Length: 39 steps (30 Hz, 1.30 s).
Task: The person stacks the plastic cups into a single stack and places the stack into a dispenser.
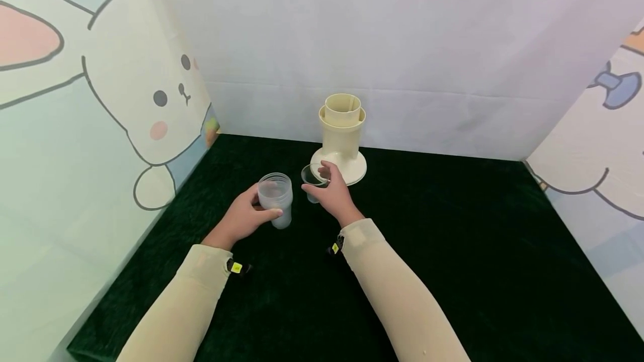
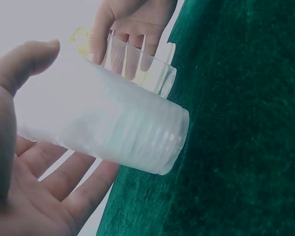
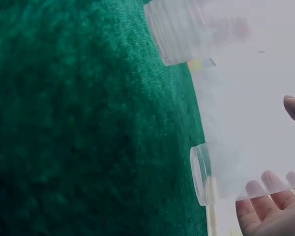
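Note:
My left hand (image 1: 240, 218) grips a stack of nested clear plastic cups (image 1: 276, 197), its thumb on the near side and fingers behind. In the left wrist view the stacked bases (image 2: 157, 132) show as close rings. Just to the right, my right hand (image 1: 336, 191) holds a single clear plastic cup (image 3: 202, 172) by its upper part, thumb on one side and fingers on the other. Both the stack and the single cup stand upright, side by side with a small gap. Right behind the single cup stands a cream plastic cup holder (image 1: 342, 136) with a round base.
Dark green velvety cloth (image 1: 478, 250) covers the table. A white curtain (image 1: 402, 43) hangs along the back edge, and panels with cartoon rabbits (image 1: 151, 82) flank the left and right sides. Each wrist wears a dark strap with a small yellow mark.

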Each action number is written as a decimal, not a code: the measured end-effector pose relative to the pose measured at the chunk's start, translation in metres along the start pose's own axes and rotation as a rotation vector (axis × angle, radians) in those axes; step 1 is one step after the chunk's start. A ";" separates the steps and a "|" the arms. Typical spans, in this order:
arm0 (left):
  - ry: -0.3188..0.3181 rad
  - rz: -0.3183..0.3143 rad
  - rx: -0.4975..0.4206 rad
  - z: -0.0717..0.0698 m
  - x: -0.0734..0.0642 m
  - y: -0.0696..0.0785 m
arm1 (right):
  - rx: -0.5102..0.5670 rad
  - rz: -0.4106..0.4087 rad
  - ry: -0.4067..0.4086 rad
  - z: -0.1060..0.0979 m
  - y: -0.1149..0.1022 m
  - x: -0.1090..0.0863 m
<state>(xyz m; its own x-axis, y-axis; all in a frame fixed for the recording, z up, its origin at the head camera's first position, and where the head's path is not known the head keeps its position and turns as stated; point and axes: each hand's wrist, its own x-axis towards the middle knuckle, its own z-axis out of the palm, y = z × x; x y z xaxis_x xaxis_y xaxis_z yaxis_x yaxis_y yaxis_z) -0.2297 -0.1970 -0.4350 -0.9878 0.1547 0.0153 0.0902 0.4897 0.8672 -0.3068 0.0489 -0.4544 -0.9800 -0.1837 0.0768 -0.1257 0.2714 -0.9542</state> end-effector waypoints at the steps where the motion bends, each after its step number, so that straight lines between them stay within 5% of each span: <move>1: 0.000 0.001 0.001 0.000 0.000 0.000 | 0.002 -0.004 0.001 0.000 0.000 0.000; 23: 0.005 0.002 0.003 0.000 0.001 -0.002 | 0.061 -0.092 0.013 -0.005 -0.010 -0.030; 39: 0.008 0.001 -0.004 0.001 -0.001 -0.001 | 0.112 -0.254 0.046 -0.023 -0.051 -0.052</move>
<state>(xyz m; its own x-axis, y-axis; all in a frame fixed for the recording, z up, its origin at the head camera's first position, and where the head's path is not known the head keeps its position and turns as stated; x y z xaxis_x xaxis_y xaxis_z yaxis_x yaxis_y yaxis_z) -0.2285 -0.1963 -0.4362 -0.9887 0.1487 0.0204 0.0910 0.4857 0.8694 -0.2535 0.0662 -0.4034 -0.9255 -0.1892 0.3281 -0.3528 0.1156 -0.9285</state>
